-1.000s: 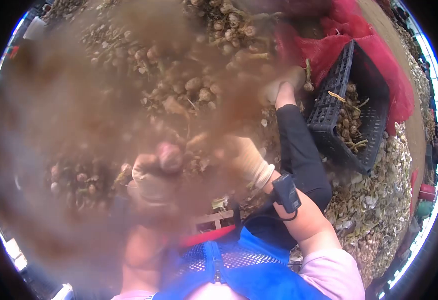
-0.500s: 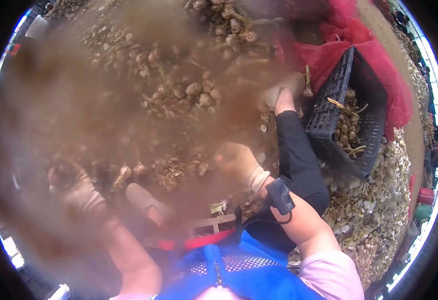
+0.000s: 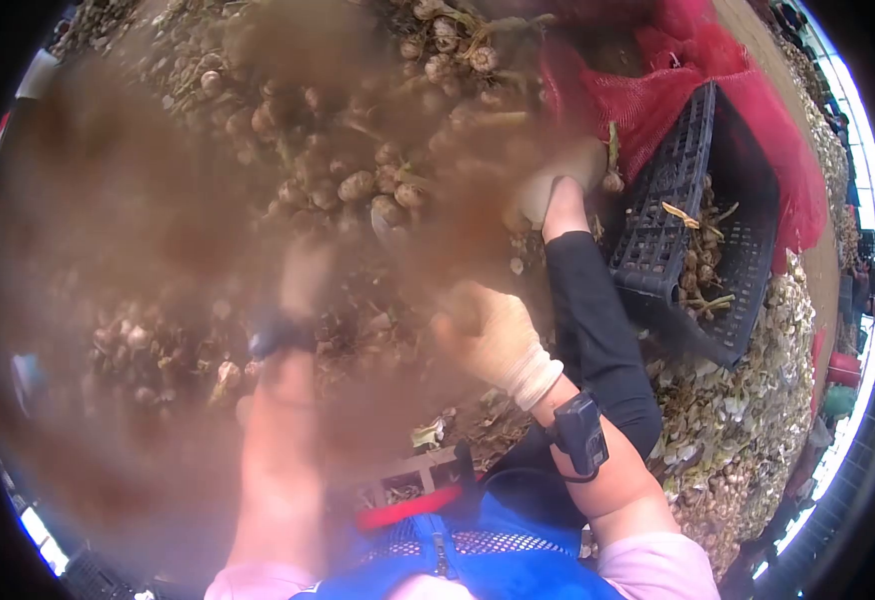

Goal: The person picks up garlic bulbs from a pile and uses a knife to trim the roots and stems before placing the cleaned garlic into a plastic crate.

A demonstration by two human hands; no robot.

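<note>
A brown smear on the lens blurs much of the left and middle of the view. My right hand, in a pale glove with a ribbed cuff, is in front of my body, its fingers curled. What lies in them is lost in the haze. My left hand reaches forward over the pile, blurred, its fingers impossible to make out. Beyond both hands lie garlic bulbs with dry stems, heaped on the ground. A black device is strapped to my right wrist, and a dark band circles the left.
At the right, a black plastic crate stands tilted with garlic inside, beside red mesh netting. Pale garlic skins cover the ground below it. My shod foot rests near the crate. A slatted box sits close to my body.
My left hand has moved right and forward, from the lower left to over the pile. My right hand has shifted slightly right and down.
</note>
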